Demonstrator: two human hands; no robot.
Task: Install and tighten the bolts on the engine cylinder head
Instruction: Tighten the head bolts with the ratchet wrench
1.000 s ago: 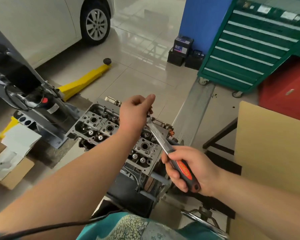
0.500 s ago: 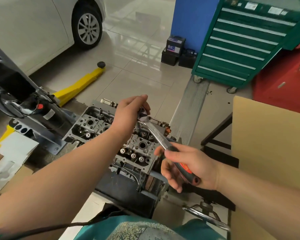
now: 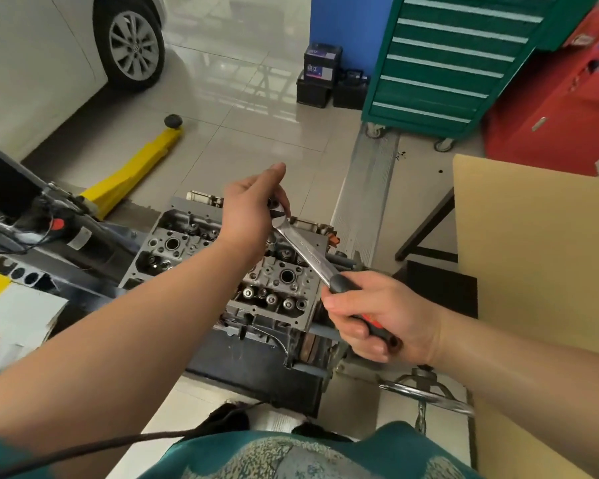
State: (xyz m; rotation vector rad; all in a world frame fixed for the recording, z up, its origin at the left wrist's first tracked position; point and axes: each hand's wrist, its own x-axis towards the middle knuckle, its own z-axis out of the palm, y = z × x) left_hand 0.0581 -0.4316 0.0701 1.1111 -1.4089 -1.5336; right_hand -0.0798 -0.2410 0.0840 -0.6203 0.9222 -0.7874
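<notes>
Steel ratchet wrench (image 3: 305, 252) with black-red grip, clasped by right hand (image 3: 382, 318), head pinched by left hand (image 3: 251, 210) mid-frame; lifted slightly off grey cylinder head (image 3: 274, 281) since earlier, probably socket being fitted, bolts untightened.

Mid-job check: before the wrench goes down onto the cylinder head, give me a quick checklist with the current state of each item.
1. Right hand has a full grip on the wrench handle: ok.
2. Left hand is steadying the wrench head: ok, fingers curled round it.
3. Socket or bit is seated on the wrench head: cannot tell, the left hand hides it.
4. Wrench is engaged on a bolt: not ok, it is held above the cylinder head.
5. Bolts are in their holes: cannot tell.
</notes>
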